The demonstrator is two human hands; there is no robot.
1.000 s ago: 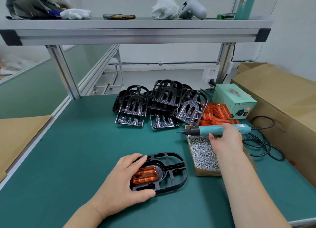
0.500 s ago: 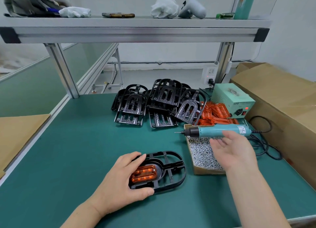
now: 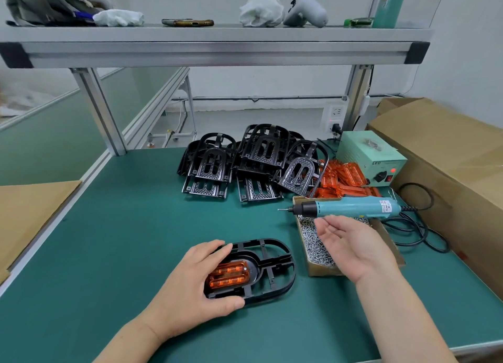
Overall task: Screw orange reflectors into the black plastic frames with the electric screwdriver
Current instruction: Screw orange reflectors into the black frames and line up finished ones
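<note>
Orange first: the orange ribbed plastic reflector sits in the recess at the left end of the black oval plastic frame, which lies flat on the green worktop near its front edge. Our left hand grips that end of the frame, fingers curled over the far rim and thumb pressed against the near one, leaving the reflector uncovered.

Our right hand hovers palm up with fingers loosely spread and nothing visible in it, above the shallow cardboard box of small silver screws and just below the teal electric screwdriver, which lies across the box's far end with its bit pointing left.

We judge that the step in hand is fetching a screw and the tool. To do it well, we pinch one screw only, take the screwdriver by its barrel, and mind the black cable behind it. The left hand should pin the frame so it cannot turn, and the bit should meet the screw hole upright before we drive.
</note>
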